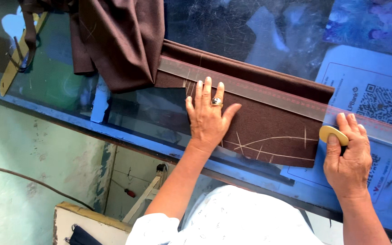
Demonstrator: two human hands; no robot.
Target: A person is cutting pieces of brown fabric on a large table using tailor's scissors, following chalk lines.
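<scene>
Head view: left hand (208, 119) lies flat, fingers spread, palm down on the folded dark brown cloth panel (268, 131) and touches the lower edge of the long clear plastic ruler (268, 93). Ruler lies across the cloth, along its upper fold. Right hand (348, 159) is closed on the flat yellow tailor's chalk (333, 134), held at the cloth's right end just below the ruler. White chalk lines (273, 144) mark the cloth. Cloth rests on the glass-topped counter (60, 77); printed paper sheets (377, 90) lie under the glass.
</scene>
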